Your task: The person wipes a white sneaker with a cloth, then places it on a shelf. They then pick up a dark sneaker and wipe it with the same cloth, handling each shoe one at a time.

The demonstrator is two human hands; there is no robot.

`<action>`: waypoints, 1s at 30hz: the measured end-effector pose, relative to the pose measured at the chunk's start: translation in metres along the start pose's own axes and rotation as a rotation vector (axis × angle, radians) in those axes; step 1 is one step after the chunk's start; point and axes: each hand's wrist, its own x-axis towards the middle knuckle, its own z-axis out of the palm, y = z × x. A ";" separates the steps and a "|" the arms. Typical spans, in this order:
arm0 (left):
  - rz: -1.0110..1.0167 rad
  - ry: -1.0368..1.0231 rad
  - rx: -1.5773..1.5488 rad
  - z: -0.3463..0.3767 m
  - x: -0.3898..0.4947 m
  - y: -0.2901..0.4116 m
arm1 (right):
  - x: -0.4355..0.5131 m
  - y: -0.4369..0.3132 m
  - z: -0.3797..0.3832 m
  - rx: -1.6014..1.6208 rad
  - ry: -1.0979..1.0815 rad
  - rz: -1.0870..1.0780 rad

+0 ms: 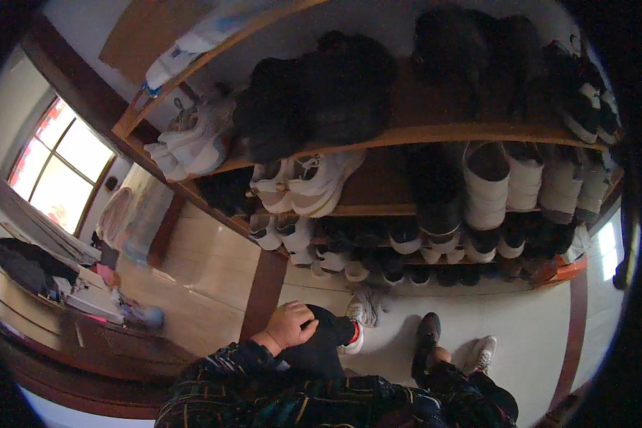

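My left hand (293, 327) rests on my bent, black-clad knee with its fingers curled over it, holding nothing. Only a small part of my right hand (440, 355) shows beyond the dark sleeve; it appears to grip a dark shoe (429, 327), held toe away from me above the tiled floor. Between my hands, a light grey shoe (368, 306) lies on the floor near the rack. My own feet wear white shoes, the left (354, 342) near that grey shoe and the right (484, 353) beyond my right hand.
A wooden shoe rack (438, 134) with several tiers of dark and white shoes spans the front. An orange box (563, 270) stands at its right end. At the left are a cluttered dark wooden cabinet (139, 348) and a window (61, 166). Reddish-brown strips (265, 289) cross the floor.
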 end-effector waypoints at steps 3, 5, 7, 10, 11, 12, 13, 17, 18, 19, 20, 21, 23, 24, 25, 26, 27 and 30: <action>0.015 0.036 -0.040 0.001 -0.002 -0.001 | -0.005 -0.005 -0.012 -0.008 -0.001 -0.073; -0.002 0.021 -0.035 0.001 -0.004 -0.001 | -0.012 -0.013 -0.022 -0.021 -0.002 -0.144; 0.012 0.046 -0.065 0.002 -0.006 -0.001 | -0.025 -0.025 -0.036 -0.018 -0.002 -0.235; 0.011 0.065 -0.063 0.001 -0.010 -0.003 | -0.059 -0.055 -0.064 -0.012 0.013 -0.403; 0.028 0.079 -0.099 0.000 -0.011 -0.003 | -0.076 -0.068 -0.075 -0.055 0.005 -0.371; 0.040 0.082 -0.127 0.000 -0.012 -0.003 | -0.097 -0.080 -0.086 -0.054 0.047 -0.462; 0.032 0.055 -0.146 -0.001 -0.015 -0.003 | -0.118 -0.093 -0.098 -0.084 0.068 -0.477; 0.107 -0.119 -0.394 -0.003 -0.027 0.004 | -0.230 -0.106 -0.135 0.139 0.102 -0.551; 0.124 -0.277 -0.544 -0.001 -0.033 0.008 | -0.260 -0.098 -0.141 0.178 0.100 -0.556; 0.155 -0.489 -0.657 0.000 -0.037 0.012 | -0.286 -0.090 -0.141 0.147 0.120 -0.517; 0.161 -0.674 -0.755 0.002 -0.045 0.017 | -0.308 -0.080 -0.139 0.083 0.122 -0.607; 0.159 -0.895 -0.846 0.004 -0.052 0.021 | -0.328 -0.067 -0.136 0.096 0.108 -0.619; 0.197 -1.121 -0.846 0.010 -0.061 0.026 | -0.367 -0.042 -0.110 0.337 0.081 -0.399; 0.239 -1.139 -0.818 0.013 -0.065 0.028 | -0.385 -0.027 -0.096 0.434 0.054 -0.214; 0.121 -1.248 -0.851 0.016 -0.070 0.030 | -0.399 -0.011 -0.084 0.501 -0.028 -0.184; 0.201 -1.254 -0.890 0.020 -0.074 0.031 | -0.414 0.006 -0.072 0.473 -0.145 -0.004; 0.236 -1.279 -0.826 0.024 -0.078 0.033 | -0.429 0.023 -0.059 0.555 -0.223 0.054; 0.229 -1.294 -0.790 0.035 -0.088 0.041 | -0.451 0.063 -0.016 0.781 -0.298 0.127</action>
